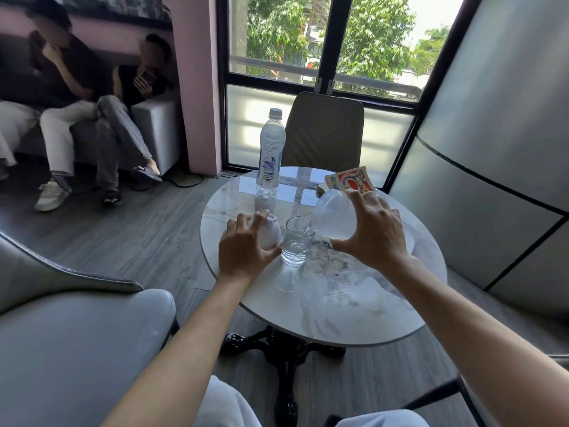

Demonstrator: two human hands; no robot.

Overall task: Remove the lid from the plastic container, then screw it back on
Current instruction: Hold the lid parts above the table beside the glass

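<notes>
The lid [267,234] is off, gripped in the left hand [246,251]. The right hand [374,234] grips the tilted plastic container [334,215] over a glass [295,241]; screwing back remains.

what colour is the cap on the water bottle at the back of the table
The cap on the water bottle is pale grey-blue, seen in the head view.

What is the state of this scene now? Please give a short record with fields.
surface: round marble table
left hand: rests on the white lid, at the table
right hand: holds the clear plastic container, tilted, mouth toward the glass
glass: upright between the hands, some water inside
water bottle: upright, capped, far side
card deck: behind the container
lid status: off
</notes>
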